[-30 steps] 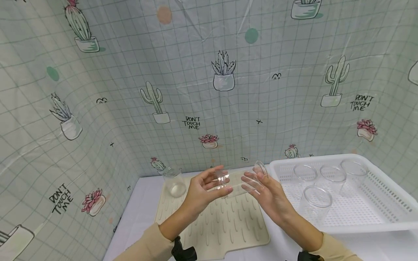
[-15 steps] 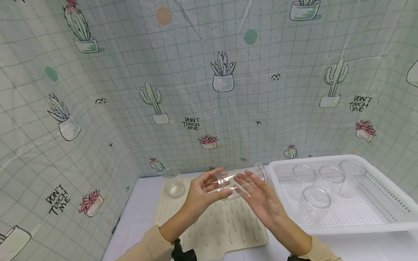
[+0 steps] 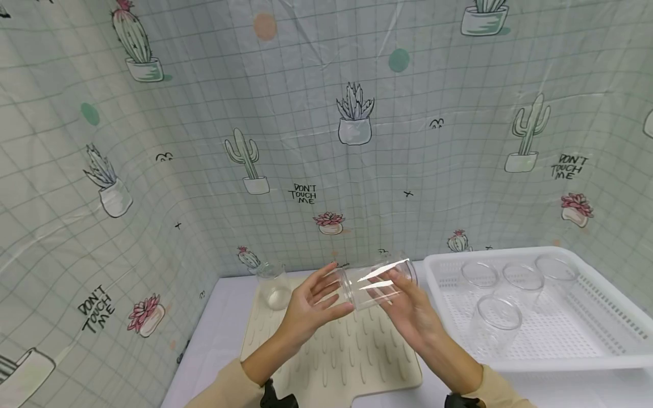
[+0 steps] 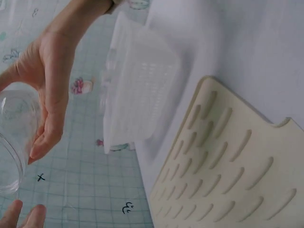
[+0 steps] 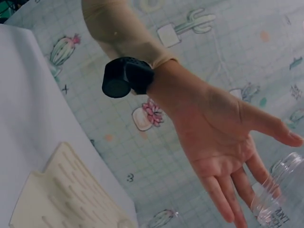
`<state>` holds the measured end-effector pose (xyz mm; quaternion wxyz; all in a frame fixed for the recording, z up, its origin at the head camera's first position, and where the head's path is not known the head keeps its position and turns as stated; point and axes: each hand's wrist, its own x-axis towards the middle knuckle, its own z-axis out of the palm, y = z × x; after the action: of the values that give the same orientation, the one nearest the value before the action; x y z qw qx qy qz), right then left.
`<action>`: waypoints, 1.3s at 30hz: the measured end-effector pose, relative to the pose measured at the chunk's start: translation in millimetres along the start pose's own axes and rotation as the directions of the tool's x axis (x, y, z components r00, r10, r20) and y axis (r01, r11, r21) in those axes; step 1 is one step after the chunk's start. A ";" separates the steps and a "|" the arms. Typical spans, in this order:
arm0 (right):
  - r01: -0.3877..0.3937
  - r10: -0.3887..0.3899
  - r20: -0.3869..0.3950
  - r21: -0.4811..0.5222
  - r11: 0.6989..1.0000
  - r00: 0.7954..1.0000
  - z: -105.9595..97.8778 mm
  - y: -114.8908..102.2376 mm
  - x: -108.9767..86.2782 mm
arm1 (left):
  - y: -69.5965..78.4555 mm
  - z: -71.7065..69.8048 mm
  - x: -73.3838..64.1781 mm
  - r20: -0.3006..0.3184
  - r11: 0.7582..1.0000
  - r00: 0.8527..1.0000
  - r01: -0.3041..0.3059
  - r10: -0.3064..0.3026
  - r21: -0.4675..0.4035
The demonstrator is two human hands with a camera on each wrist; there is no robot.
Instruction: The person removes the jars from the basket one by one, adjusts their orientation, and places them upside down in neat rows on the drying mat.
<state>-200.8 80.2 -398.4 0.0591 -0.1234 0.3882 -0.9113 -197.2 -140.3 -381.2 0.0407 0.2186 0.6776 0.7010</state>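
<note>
Lying sideways in the air, a clear jar is held above the beige mat, and it's the right hand that grasps it, thumb on one side and fingers curled round the other, toward the jar's two o'clock end. What has just changed is at the rim, near eight o'clock. Half a second ago the left hand had that end between thumb and fingers; now it has let go, its fingers loosely spread just beside the rim. From one angle they overlap the jar, so I can't tell whether a finger still brushes it. To my eye that puts the weight on the right hand alone and leaves the left one free.

Over at nine o'clock, an upright jar stands on the mat. At three o'clock a white basket holds a nearer jar and three farther jars. All of it sits on the white counter, with the cactus-print curtain hanging behind at twelve o'clock
</note>
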 end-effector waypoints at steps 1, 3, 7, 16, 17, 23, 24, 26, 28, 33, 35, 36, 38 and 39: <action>0.006 -0.006 -0.003 0.005 1.000 1.000 -0.1 0.0 1.4 | -1.2 -2.0 -1.4 -0.001 1.000 1.000 -0.006 0.006 0.019; 0.016 -0.016 -0.016 0.000 1.000 1.000 -0.2 0.2 4.1 | -4.0 -6.0 -4.6 -0.011 0.998 1.000 -0.014 0.015 0.060; 0.021 -0.022 -0.074 -0.009 1.000 0.997 1.4 1.5 10.5 | -13.2 -14.3 -11.7 -0.059 0.991 0.998 -0.017 0.024 0.130; 0.024 -0.028 -0.173 -0.024 0.999 0.985 5.9 15.0 34.9 | -40.9 -35.5 -31.7 -0.208 0.966 0.978 0.084 -0.032 0.244; 0.025 -0.030 -0.182 -0.030 0.999 0.983 6.2 16.8 37.7 | -42.3 -37.7 -33.8 -0.224 0.961 0.974 0.101 -0.043 0.256; 0.009 -0.025 -0.239 -0.066 0.998 0.971 3.6 28.8 52.6 | -48.5 -49.1 -42.5 -0.292 0.920 0.948 0.221 -0.125 0.324; 0.007 -0.026 -0.246 -0.076 0.997 0.969 2.9 31.3 55.4 | -50.0 -50.6 -43.6 -0.297 0.911 0.945 0.238 -0.138 0.336; 0.007 -0.035 -0.257 -0.108 0.994 0.966 1.0 36.9 61.3 | -54.2 -54.0 -45.0 -0.292 0.887 0.944 0.261 -0.152 0.382; 0.004 -0.042 -0.270 -0.143 0.990 0.962 -1.0 43.2 67.6 | -59.8 -57.4 -47.1 -0.276 0.858 0.949 0.268 -0.156 0.438; -0.045 -0.039 -0.274 -0.293 0.955 0.961 -6.4 59.7 80.5 | -76.3 -63.7 -56.2 -0.234 0.776 0.955 0.285 -0.180 0.563; -0.071 -0.026 -0.253 -0.369 0.927 0.967 -8.0 65.6 83.6 | -81.7 -64.7 -61.1 -0.239 0.747 0.950 0.308 -0.203 0.589; -0.082 -0.021 -0.244 -0.402 0.912 0.970 -8.6 68.4 85.0 | -83.8 -64.8 -63.7 -0.246 0.734 0.946 0.321 -0.213 0.599; -0.092 -0.014 -0.224 -0.454 0.886 0.974 -9.5 73.6 88.0 | -87.6 -65.1 -68.4 -0.257 0.710 0.939 0.341 -0.227 0.617; -0.095 -0.014 -0.220 -0.476 0.874 0.975 -9.8 76.2 89.9 | -89.3 -65.4 -70.4 -0.260 0.700 0.937 0.346 -0.231 0.625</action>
<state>-289.1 16.0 -443.8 0.0031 -0.0259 0.6103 -0.7918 -178.8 -219.2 -484.4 0.0153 0.0519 0.9082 0.4151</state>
